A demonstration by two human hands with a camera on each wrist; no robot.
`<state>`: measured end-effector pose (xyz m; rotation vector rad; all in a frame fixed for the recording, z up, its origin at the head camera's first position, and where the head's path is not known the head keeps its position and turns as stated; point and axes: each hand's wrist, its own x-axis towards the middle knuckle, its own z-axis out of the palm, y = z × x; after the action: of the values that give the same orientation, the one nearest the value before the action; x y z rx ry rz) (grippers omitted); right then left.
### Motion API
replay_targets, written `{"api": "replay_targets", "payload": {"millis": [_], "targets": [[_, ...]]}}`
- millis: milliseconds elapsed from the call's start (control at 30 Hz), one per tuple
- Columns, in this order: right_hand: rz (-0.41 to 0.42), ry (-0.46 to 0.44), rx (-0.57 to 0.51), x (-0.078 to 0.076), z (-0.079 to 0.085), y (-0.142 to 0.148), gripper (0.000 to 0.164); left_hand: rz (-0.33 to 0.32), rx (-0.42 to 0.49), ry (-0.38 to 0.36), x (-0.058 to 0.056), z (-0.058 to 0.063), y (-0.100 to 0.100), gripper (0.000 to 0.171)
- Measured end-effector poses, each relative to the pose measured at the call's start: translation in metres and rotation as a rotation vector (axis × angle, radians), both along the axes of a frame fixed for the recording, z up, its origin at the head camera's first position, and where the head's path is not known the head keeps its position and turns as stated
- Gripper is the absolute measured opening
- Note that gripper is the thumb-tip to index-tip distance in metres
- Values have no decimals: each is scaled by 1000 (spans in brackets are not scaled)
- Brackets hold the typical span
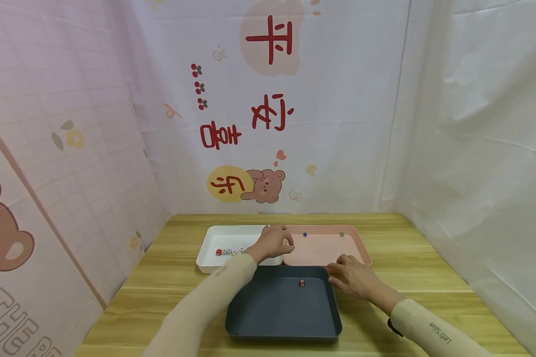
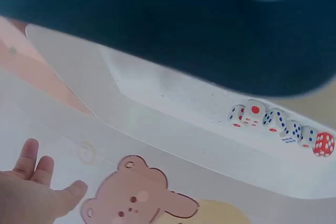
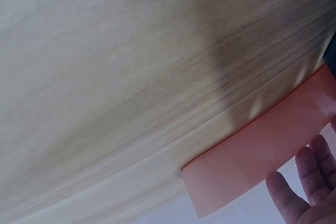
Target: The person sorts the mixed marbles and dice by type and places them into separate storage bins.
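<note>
My left hand (image 1: pixel 274 241) hovers where the white tray (image 1: pixel 210 238) and the pink tray (image 1: pixel 361 243) meet. In the left wrist view its thumb and fingers stand apart with nothing visible between them. Several white dice (image 2: pixel 274 120) and a red die (image 2: pixel 323 144) lie in a row in the white tray. My right hand (image 1: pixel 354 277) is beside the far right corner of the dark tray (image 1: pixel 285 317), near the pink tray's front wall, fingers loosely bent and holding nothing. One red die (image 1: pixel 302 282) lies in the dark tray.
A small blue piece (image 1: pixel 305 234) and a small green piece (image 1: pixel 341 234) lie toward the back of the pink tray. The wooden table (image 1: pixel 147 277) runs back to a printed curtain (image 1: pixel 339 148), with more cloth at both sides.
</note>
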<state>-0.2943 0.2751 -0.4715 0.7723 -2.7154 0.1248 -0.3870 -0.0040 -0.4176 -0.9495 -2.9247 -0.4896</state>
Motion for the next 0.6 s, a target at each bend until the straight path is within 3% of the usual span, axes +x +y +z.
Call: {"api": "replay_targets", "payload": {"millis": [267, 600], "targets": [[9, -1, -11, 0, 0, 0, 36, 126, 170, -125, -7, 0, 8, 15], [9, -4, -17, 0, -1, 1, 36, 212, 148, -105, -11, -20, 15, 11]]}}
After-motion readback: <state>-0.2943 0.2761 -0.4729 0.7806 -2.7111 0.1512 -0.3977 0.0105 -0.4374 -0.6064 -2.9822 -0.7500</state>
